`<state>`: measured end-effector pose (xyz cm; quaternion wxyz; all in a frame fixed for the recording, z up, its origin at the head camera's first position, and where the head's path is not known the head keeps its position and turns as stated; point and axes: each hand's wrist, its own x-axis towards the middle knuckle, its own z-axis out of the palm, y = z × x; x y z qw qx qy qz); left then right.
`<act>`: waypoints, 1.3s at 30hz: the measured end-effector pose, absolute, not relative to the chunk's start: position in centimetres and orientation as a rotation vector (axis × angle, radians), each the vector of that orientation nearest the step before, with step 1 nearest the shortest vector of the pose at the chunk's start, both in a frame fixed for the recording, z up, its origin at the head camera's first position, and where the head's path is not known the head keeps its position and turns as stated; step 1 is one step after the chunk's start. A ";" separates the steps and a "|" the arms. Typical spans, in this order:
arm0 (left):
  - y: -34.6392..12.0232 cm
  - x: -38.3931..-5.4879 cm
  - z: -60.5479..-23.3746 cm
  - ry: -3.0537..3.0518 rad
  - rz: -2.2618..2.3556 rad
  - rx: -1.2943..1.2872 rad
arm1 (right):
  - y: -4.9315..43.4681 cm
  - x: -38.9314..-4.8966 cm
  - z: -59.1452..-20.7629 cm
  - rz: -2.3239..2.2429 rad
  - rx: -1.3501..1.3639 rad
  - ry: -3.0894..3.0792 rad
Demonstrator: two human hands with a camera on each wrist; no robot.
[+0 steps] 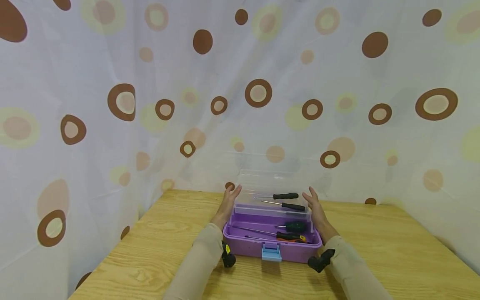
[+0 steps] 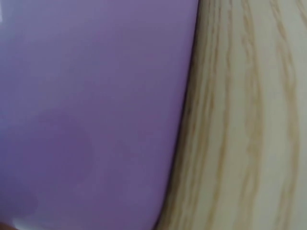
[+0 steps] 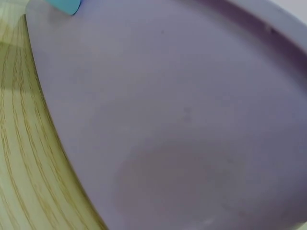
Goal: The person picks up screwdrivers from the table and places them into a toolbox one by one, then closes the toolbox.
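A purple toolbox (image 1: 245, 248) stands on the table, its clear lid (image 1: 270, 180) raised at the back. Inside lie a dark green-handled screwdriver (image 1: 296, 226), a long black-handled screwdriver (image 1: 286, 236) and an orange-handled tool (image 1: 297, 241), partly hidden by the front rim. Two black-handled screwdrivers, one upper (image 1: 286, 196) and one lower (image 1: 293, 206), show within the lid's outline. My left hand (image 1: 226, 205) is at the box's left side, fingers extended upward. At the right side is my right hand (image 1: 317, 211), its fingers spread. Purple walls fill the left wrist (image 2: 96, 96) and right wrist views.
A light blue latch (image 1: 271, 252) hangs down from the box's front. The wood-grain table (image 1: 382, 246) extends to both sides. Behind it hangs a white curtain (image 1: 285, 62) with brown and yellow circles. Black wrist devices show at both cuffs.
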<state>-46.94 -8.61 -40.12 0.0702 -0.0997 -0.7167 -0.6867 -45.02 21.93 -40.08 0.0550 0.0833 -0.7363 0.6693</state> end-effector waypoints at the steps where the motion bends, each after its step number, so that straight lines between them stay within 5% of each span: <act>1: -8.6 -46.9 -40.1 -2.154 -2.068 -0.292 | 21.9 -45.0 -40.1 2.026 0.258 -2.235; 39: -8.7 -46.6 -40.4 -1.951 -2.072 -0.386 | 22.1 -44.9 -40.3 2.101 0.334 -2.128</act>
